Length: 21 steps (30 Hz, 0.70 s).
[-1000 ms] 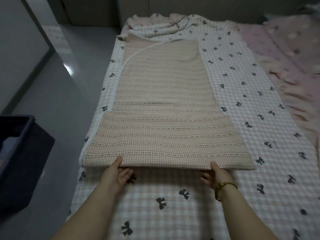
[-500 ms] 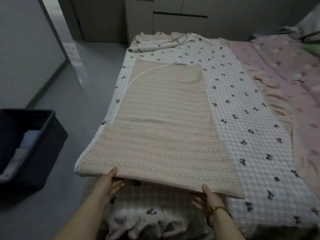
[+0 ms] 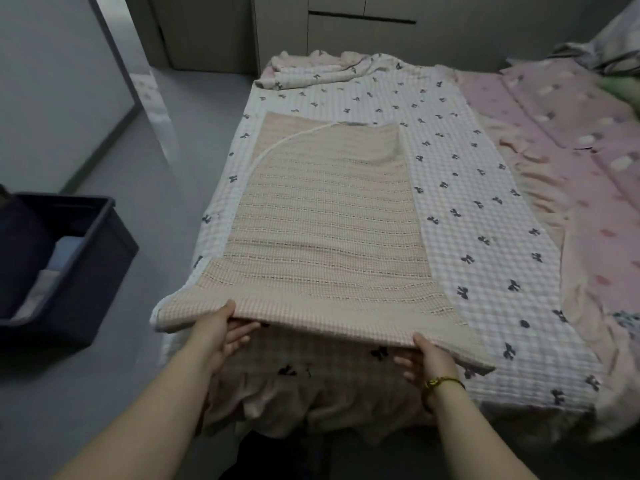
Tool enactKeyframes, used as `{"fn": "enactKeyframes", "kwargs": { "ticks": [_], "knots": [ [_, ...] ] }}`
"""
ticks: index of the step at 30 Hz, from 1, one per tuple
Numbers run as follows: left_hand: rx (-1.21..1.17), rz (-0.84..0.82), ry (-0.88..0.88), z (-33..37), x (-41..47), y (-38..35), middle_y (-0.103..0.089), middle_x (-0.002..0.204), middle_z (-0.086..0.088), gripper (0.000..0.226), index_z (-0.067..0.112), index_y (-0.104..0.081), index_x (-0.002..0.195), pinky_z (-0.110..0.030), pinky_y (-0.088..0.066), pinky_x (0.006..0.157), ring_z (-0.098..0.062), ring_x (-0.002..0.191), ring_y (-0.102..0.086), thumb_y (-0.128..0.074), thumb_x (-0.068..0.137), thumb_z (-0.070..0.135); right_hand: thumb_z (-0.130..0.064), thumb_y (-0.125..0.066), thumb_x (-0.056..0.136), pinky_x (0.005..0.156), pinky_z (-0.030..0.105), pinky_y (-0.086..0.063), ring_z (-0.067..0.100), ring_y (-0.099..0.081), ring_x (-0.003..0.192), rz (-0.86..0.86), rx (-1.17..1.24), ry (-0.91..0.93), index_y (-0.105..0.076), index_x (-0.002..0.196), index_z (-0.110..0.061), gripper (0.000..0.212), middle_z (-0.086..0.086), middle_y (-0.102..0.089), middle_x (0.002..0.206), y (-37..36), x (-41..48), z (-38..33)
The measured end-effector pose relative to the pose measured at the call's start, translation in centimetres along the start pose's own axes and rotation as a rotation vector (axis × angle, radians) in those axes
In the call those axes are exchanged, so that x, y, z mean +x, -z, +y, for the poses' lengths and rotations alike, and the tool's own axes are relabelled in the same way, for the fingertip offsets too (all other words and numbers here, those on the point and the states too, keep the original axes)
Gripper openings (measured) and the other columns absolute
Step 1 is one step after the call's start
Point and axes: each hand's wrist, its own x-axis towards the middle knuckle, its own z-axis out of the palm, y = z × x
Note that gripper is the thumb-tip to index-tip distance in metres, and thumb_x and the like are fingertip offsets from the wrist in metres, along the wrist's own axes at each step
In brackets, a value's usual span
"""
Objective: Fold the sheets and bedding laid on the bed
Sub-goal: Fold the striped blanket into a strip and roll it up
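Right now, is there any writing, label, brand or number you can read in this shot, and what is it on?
None readable.
The beige blanket, pinched by the left hand and right hand, shows only woven stripes.
The white sheet carries bow prints, not letters.
The dark bin and the cabinet show no label.

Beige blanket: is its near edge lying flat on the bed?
No, the left hand and right hand hold that edge of the beige blanket raised.
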Motion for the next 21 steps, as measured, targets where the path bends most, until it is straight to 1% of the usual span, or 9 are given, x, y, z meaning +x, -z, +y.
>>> {"fn": "enactKeyframes", "kwargs": {
  "ticks": [3,8,11,13,15,17,18,19,21],
  "knots": [
    [0.079,0.011,-0.028,3.2,2.9,-1.8,-0.057,0.107,-0.014,0.038,0.008,-0.040,0.134,-0.011,-0.041,0.032,-0.004,0.035,-0.059,-0.033,0.101,0.025,-0.020,-0.040,0.098,0.028,0.011,-0.033,0.011,-0.058,0.035,0.034,-0.062,0.066,-0.052,0.081,-0.004,0.026,0.006,-0.062,0.052,-1.5,2.4,-3.5],
    [0.195,0.001,-0.004,10.1,8.0,-5.1,-0.061,0.081,-0.010,0.031,0.010,-0.044,0.126,-0.013,-0.040,0.030,-0.006,0.030,-0.056,-0.033,0.101,0.024,-0.020,-0.043,0.097,0.028,0.008,-0.030,0.004,-0.050,0.027,0.104,-0.079,0.160,-0.051,0.073,-0.009,0.028,0.002,-0.061,0.044,-5.1,5.3,-9.5],
    [0.265,-0.060,0.041,14.8,11.6,-7.5,-0.063,0.098,-0.015,0.022,0.013,-0.043,0.117,-0.017,-0.044,0.035,-0.009,0.029,-0.055,-0.029,0.101,0.021,-0.020,-0.042,0.097,0.028,0.004,-0.024,0.004,-0.045,0.021,0.139,-0.084,0.168,-0.048,0.073,-0.010,0.027,-0.002,-0.055,0.032,-7.8,8.0,-13.8],
    [0.299,-0.072,0.037,17.6,13.8,-9.3,-0.062,0.112,-0.018,0.029,0.011,-0.043,0.124,-0.023,-0.046,0.045,-0.014,0.035,-0.058,-0.027,0.102,0.020,-0.021,-0.040,0.097,0.027,0.005,-0.025,0.005,-0.045,0.021,0.142,-0.064,0.178,-0.047,0.074,-0.009,0.027,-0.001,-0.054,0.031,-9.6,10.3,-16.5],
    [0.333,-0.081,0.003,19.8,15.9,-11.4,-0.064,0.106,-0.016,0.033,0.007,-0.045,0.125,-0.028,-0.044,0.054,-0.015,0.041,-0.060,-0.025,0.102,0.022,-0.020,-0.039,0.098,0.027,0.007,-0.030,0.005,-0.047,0.022,0.137,-0.041,0.195,-0.047,0.075,-0.009,0.027,-0.001,-0.054,0.031,-11.1,12.7,-19.2],
    [0.316,-0.110,-0.068,21.0,17.9,-12.7,-0.062,0.084,-0.009,0.032,0.005,-0.052,0.107,-0.025,-0.040,0.053,-0.011,0.051,-0.059,-0.024,0.101,0.020,-0.017,-0.040,0.097,0.036,0.011,-0.041,0.004,-0.059,0.038,0.120,-0.128,0.268,-0.055,0.083,-0.005,0.024,0.000,-0.065,0.047,-12.5,14.3,-20.7],
    [0.315,-0.114,-0.106,21.4,19.4,-13.6,-0.061,0.076,-0.006,0.031,0.003,-0.053,0.096,-0.023,-0.040,0.051,-0.008,0.057,-0.059,-0.025,0.100,0.017,-0.016,-0.042,0.096,0.054,0.014,-0.050,0.004,-0.068,0.065,0.122,-0.267,0.332,-0.059,0.097,-0.002,0.022,0.002,-0.074,0.074,-13.3,15.7,-21.0],
    [0.386,-0.093,-0.189,21.2,20.8,-13.9,-0.064,0.077,-0.005,0.032,0.002,-0.057,0.096,-0.022,-0.043,0.054,-0.010,0.065,-0.062,-0.028,0.099,0.015,-0.016,-0.044,0.096,0.080,0.020,-0.049,0.009,-0.064,0.101,0.128,-0.447,0.418,-0.058,0.116,-0.003,0.028,0.006,-0.069,0.110,-13.7,17.0,-20.7],
    [0.767,0.016,-0.481,18.7,23.2,-13.9,-0.063,0.118,-0.007,0.035,0.009,-0.055,0.126,-0.027,-0.042,0.087,-0.020,0.108,-0.059,-0.036,0.099,0.022,-0.021,-0.044,0.097,0.110,0.030,-0.024,0.018,-0.027,0.139,0.084,-0.797,0.524,-0.034,0.142,-0.012,0.047,0.005,-0.027,0.152,-14.8,19.2,-18.6]
  ]
}}
